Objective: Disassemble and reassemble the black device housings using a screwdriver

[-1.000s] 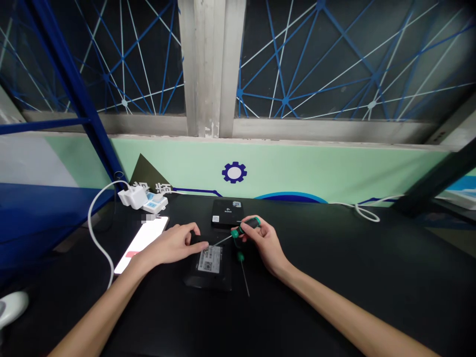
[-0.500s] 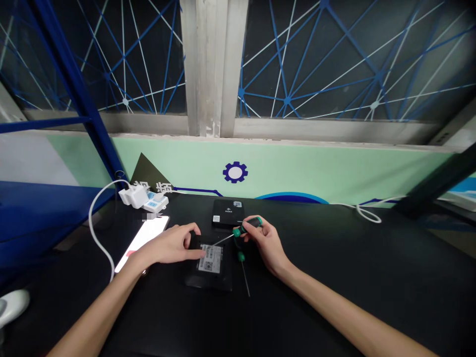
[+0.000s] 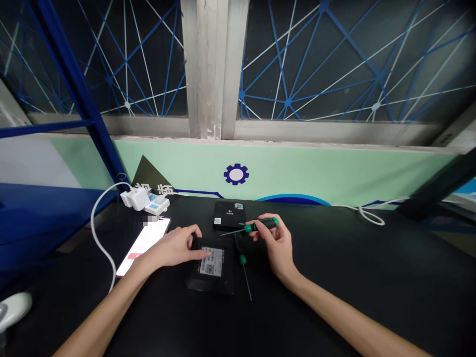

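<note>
The left hand [image 3: 177,248] grips the labelled black device [image 3: 211,264] from its left; to its right, the right hand [image 3: 278,248] grips a green-and-black screwdriver [image 3: 266,225].

Occluded, cropped and illegible items
Lower centre: the left hand [image 3: 178,246] hides part of the black case [image 3: 217,281]; label [image 3: 215,265] print is illegibly small. Lower left: the frame edge crops a white device [image 3: 15,311].

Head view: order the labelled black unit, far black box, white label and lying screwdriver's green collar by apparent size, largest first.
1. Labelled black unit, nearer than the box
2. Far black box
3. White label
4. Green collar
</note>
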A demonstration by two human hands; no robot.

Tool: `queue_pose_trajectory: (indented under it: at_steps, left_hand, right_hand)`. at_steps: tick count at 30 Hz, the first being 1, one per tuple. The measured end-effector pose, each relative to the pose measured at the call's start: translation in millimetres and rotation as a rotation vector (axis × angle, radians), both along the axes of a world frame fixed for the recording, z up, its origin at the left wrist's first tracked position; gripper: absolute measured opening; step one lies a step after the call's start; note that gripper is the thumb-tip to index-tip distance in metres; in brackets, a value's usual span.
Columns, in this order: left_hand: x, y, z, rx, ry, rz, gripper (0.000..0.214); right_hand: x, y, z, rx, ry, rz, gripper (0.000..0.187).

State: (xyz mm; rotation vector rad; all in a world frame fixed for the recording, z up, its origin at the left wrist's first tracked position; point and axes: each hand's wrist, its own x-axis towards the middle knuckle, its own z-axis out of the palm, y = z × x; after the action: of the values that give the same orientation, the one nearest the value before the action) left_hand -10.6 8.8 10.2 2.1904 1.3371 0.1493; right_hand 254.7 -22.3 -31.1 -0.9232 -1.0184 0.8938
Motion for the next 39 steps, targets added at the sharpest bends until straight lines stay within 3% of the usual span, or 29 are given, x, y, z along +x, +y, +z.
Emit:
queue_pose_trajectory:
  at_steps: [5,13,25,39]
  left_hand:
    - [-3.8,2.3,-2.9,-0.041,-0.016,-0.013,0.058]
    - [-2.8,2.4,-1.1,-0.064,-0.04,-0.032,0.057]
    - [-8.1,4.3,-2.1,-0.145,-0.055,-0.042,0.063]
    - [-4.6,4.9,-2.9,-0.122,-0.104,-0.03,0.058]
  right_hand:
    - [-0.7,-0.2,3.3,-0.024,-0.057,-0.033,0.035]
    - [-2.8,2.2,5.0,-0.11,-0.072,0.066,0.043]
    - [1.8,2.0,-0.2,-0.077,-0.052,0.056,0.033]
    - [-1.4,1.8,2.1,-0.044,-0.04,0.042,0.038]
